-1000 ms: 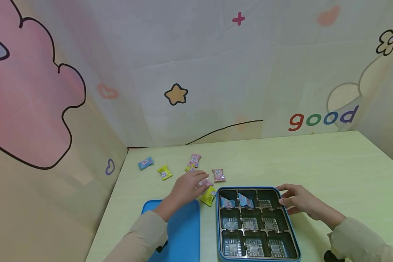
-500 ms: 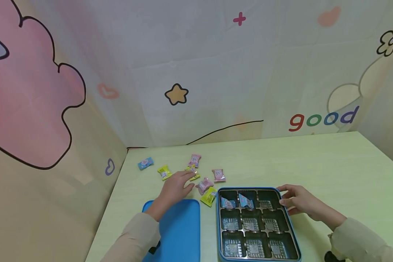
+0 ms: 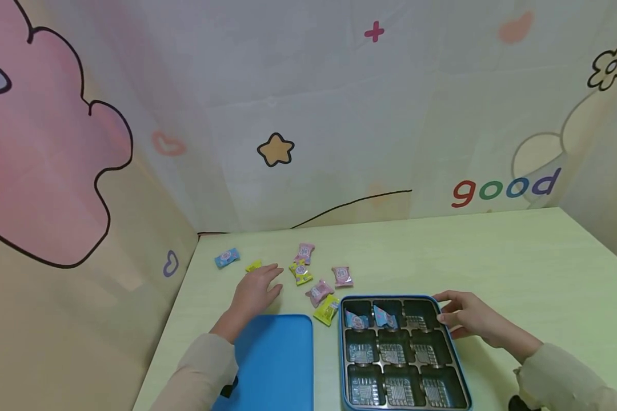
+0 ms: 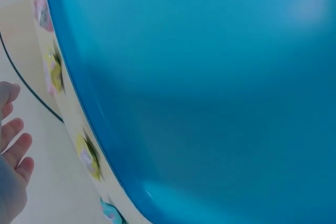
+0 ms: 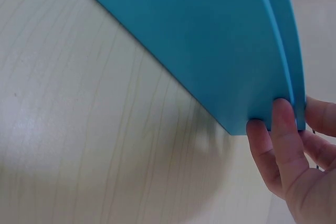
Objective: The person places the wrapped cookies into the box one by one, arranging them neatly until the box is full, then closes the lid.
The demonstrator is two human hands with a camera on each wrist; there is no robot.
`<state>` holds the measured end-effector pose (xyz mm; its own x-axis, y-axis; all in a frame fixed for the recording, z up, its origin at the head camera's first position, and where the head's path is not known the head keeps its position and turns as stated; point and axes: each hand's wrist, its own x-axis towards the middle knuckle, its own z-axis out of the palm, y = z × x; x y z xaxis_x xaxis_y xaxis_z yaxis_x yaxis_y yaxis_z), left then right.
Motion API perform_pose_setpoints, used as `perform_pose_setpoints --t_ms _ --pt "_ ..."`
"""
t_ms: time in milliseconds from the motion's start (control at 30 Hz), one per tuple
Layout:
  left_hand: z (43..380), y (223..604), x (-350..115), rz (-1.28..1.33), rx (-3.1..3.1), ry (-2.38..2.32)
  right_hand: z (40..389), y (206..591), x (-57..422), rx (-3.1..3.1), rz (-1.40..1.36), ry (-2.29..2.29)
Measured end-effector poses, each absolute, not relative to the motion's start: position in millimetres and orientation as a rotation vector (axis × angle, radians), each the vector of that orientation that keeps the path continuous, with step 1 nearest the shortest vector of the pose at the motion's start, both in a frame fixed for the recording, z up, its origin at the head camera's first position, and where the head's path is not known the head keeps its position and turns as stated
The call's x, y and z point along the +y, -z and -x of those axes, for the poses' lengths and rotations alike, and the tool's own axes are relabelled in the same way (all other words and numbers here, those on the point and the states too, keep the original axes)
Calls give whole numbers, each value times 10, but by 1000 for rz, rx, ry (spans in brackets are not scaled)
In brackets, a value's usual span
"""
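Observation:
My left hand hovers over the table just beyond the blue lid, fingers loosely spread and holding nothing. It partly covers a small yellow candy packet. The left wrist view catches the fingers at its edge, apart from the packets. My right hand grips the far right corner of a blue tin box with a nine-compartment insert; in the right wrist view its fingertips press on the side wall and rim. Blue candy packets sit in the far left and far middle compartments.
Near the left hand lie a blue packet, two more yellow packets and several pink packets. A printed cloth backdrop rises behind the pale wooden table.
My left hand has moved left, away from the pink packets and past the middle yellow one, to the leftmost yellow packet. The right hand and box stay where they were.

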<state>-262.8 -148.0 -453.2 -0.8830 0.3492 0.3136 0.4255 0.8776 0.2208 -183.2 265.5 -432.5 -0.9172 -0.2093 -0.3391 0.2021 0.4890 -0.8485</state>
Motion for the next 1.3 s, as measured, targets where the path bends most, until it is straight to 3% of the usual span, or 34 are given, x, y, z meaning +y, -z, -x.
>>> perform_pose_setpoints --t_ms 1300 --pt "2891 4632 -2044 144 -2998 365 1821 4330 2634 2359 -2 1409"
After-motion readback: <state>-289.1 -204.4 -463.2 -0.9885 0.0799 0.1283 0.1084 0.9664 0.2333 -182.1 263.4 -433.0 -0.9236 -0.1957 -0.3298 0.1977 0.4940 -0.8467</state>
